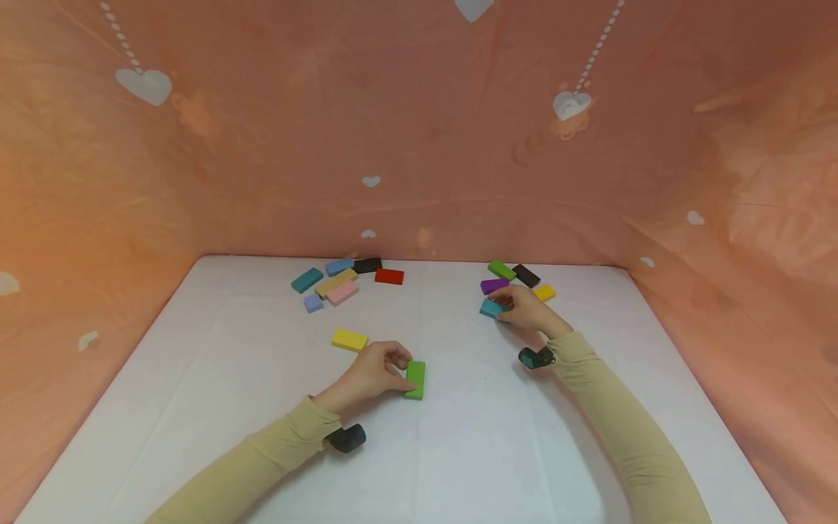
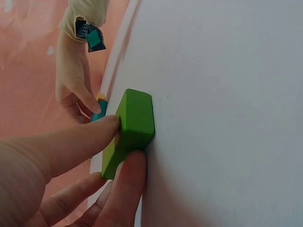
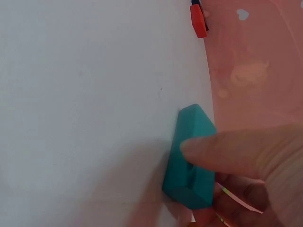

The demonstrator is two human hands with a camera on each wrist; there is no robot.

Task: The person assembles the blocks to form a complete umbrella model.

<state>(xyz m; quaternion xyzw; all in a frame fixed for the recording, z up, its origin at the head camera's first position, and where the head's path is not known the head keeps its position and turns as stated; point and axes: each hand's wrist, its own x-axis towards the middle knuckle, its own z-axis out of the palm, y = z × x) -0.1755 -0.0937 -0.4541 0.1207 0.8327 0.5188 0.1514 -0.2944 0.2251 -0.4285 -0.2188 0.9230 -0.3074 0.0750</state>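
A green block lies flat on the white table, nearly in front of the wearer. My left hand pinches it; in the left wrist view the thumb presses one face of the green block and a fingertip meets its lower side. Farther back on the right, my right hand grips a teal block by its right end. Seen from the right wrist, the thumb lies across the teal block, with the other fingers partly hidden behind it. Just left of the left hand is a yellow block.
At the back left lie several blocks, among them a red block, a pink block and a black block. Around the right hand are a purple block, another green block, a dark block and a yellow-orange block.
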